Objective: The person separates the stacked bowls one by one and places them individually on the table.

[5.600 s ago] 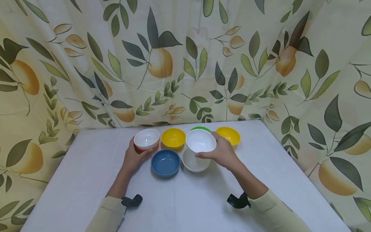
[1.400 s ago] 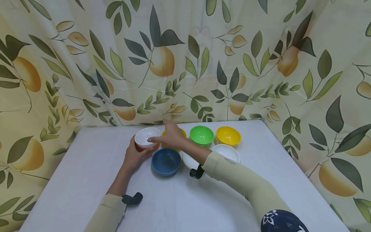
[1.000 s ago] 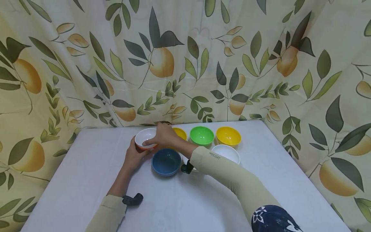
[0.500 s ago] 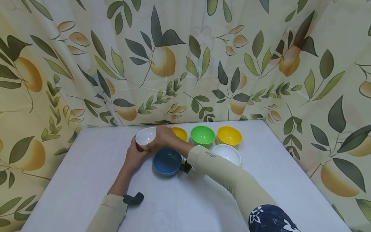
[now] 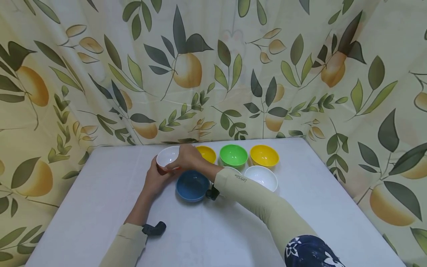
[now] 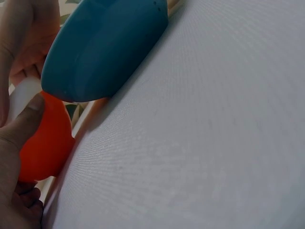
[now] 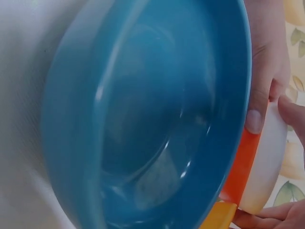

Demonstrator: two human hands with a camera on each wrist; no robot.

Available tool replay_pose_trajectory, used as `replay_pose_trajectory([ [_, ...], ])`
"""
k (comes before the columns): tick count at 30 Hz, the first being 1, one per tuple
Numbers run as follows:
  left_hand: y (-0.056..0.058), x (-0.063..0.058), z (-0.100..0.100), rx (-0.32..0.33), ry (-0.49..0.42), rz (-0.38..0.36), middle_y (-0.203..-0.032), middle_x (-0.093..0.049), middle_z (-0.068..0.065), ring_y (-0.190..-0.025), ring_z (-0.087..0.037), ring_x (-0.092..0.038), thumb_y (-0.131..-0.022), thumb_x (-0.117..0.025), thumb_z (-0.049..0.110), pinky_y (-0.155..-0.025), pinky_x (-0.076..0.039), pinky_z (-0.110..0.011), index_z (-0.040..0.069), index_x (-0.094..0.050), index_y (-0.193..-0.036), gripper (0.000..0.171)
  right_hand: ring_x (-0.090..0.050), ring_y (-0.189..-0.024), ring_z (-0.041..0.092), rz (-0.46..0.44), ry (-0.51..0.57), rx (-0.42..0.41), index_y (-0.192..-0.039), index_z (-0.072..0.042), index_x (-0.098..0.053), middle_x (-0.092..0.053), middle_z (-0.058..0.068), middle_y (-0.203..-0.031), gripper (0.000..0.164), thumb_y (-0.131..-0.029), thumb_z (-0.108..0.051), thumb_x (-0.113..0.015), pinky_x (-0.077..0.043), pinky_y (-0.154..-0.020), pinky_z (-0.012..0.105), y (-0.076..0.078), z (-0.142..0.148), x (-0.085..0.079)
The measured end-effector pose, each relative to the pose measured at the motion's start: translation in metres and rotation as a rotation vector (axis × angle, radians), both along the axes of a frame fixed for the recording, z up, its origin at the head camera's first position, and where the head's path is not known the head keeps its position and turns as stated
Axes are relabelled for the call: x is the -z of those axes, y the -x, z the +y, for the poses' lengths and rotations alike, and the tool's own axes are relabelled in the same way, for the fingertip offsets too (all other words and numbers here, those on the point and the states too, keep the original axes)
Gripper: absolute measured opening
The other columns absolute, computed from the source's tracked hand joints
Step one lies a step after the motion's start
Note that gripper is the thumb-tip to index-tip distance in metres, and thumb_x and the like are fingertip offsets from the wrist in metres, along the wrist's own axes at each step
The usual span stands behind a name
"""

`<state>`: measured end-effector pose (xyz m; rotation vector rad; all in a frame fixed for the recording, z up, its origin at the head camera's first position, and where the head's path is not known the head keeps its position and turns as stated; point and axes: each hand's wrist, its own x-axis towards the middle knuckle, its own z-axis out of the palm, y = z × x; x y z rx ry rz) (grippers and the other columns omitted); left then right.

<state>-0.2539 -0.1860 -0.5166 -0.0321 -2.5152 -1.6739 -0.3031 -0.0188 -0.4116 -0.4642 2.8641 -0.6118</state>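
Observation:
A white bowl (image 5: 166, 156) sits nested in an orange bowl (image 6: 50, 143) at the left of the back row. My left hand (image 5: 156, 177) grips the orange bowl from the left, its thumb pressed near the rim in the left wrist view. From the right, my right hand (image 5: 189, 157) pinches the white bowl's rim, thumb on the near side. That hand hides the right part of both bowls. Just in front stands a blue bowl (image 5: 192, 187), which fills much of the right wrist view.
Behind the right hand is a yellow bowl (image 5: 207, 154), partly covered. Further right are a green bowl (image 5: 233, 155) and another yellow bowl (image 5: 264, 155). A white bowl (image 5: 261, 177) stands before them; the right sleeve (image 5: 253, 196) mostly covers another white bowl (image 5: 232, 170). A patterned curtain (image 5: 213, 111) backs the table.
My right hand set its white bowl down at the right, then reached left across the bowls and took hold of the nested white bowl's rim. The left hand kept its place.

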Motion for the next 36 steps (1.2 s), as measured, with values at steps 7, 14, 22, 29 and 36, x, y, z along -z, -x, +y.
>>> replay_pose_trajectory([
  [7,0.001,-0.001,0.002,0.003,0.011,-0.025,-0.165,-0.033,-0.021,-0.150,-0.038,-0.034,-0.092,-0.082,0.035,-0.121,-0.034,-0.056,0.007,-0.017,-0.166,0.102,-0.061,-0.087,0.018,0.018,0.042,0.022,-0.126,-0.004,-0.061,-0.065,0.003,-0.102,0.089,-0.070,-0.067,-0.090,-0.054,-0.066,0.023,-0.001,0.001,0.001],
  [14,0.001,-0.001,0.002,0.010,-0.012,-0.040,-0.166,-0.034,-0.017,-0.150,-0.036,-0.034,-0.092,-0.083,0.038,-0.121,-0.033,-0.055,0.009,-0.018,-0.166,0.103,-0.062,-0.092,0.017,0.041,0.126,0.012,-0.131,-0.007,-0.060,-0.067,0.003,-0.109,0.085,-0.073,-0.061,-0.092,-0.055,-0.075,0.025,-0.004,0.005,-0.001],
  [22,0.000,0.000,0.002,0.000,0.011,-0.024,-0.166,-0.034,-0.013,-0.150,-0.034,-0.035,-0.090,-0.084,0.046,-0.120,-0.035,-0.056,0.014,-0.018,-0.167,0.106,-0.063,-0.093,0.017,0.061,0.247,-0.013,-0.129,-0.008,-0.063,-0.069,0.001,-0.106,0.080,-0.073,-0.056,-0.093,-0.055,-0.077,0.027,-0.007,0.011,-0.006],
  [29,0.001,0.001,0.002,-0.008,0.028,-0.044,-0.165,-0.036,-0.013,-0.150,-0.034,-0.035,-0.088,-0.084,0.049,-0.121,-0.033,-0.056,0.013,-0.019,-0.167,0.108,-0.063,-0.095,0.018,0.050,0.296,0.001,-0.129,-0.008,-0.063,-0.069,0.002,-0.110,0.084,-0.069,-0.055,-0.096,-0.056,-0.079,0.030,-0.014,0.022,-0.013],
  [36,0.001,-0.001,0.002,-0.004,0.009,-0.028,-0.162,-0.039,-0.014,-0.147,-0.034,-0.039,-0.089,-0.085,0.045,-0.122,-0.033,-0.055,0.012,-0.021,-0.165,0.104,-0.063,-0.099,0.021,0.023,0.312,0.024,-0.132,-0.005,-0.061,-0.068,0.005,-0.114,0.085,-0.070,-0.052,-0.096,-0.059,-0.081,0.033,-0.025,0.034,-0.021],
])
